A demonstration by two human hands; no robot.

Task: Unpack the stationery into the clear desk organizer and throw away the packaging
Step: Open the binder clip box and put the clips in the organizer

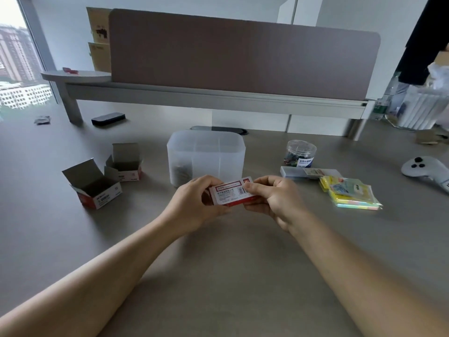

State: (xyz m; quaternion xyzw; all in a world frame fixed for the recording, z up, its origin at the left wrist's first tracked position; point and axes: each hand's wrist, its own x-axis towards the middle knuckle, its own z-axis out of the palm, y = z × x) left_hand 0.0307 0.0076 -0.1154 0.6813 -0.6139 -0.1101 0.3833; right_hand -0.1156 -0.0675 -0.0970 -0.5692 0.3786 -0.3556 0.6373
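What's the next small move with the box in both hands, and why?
Probably pry open an end flap of the red and white box. It looks closed, held by the left hand and right hand, while two boxes on the left already sit open and the clear organizer waits behind.

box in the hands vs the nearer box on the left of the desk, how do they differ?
The held box looks closed; the nearer desk box has its lid flaps up and its inside exposed.
The held box is gripped at its ends by the left hand and right hand; the desk box rests on the desk, untouched.
The held box shows its barcode face; the desk box stands upright.
Both are small red-and-white cartons.
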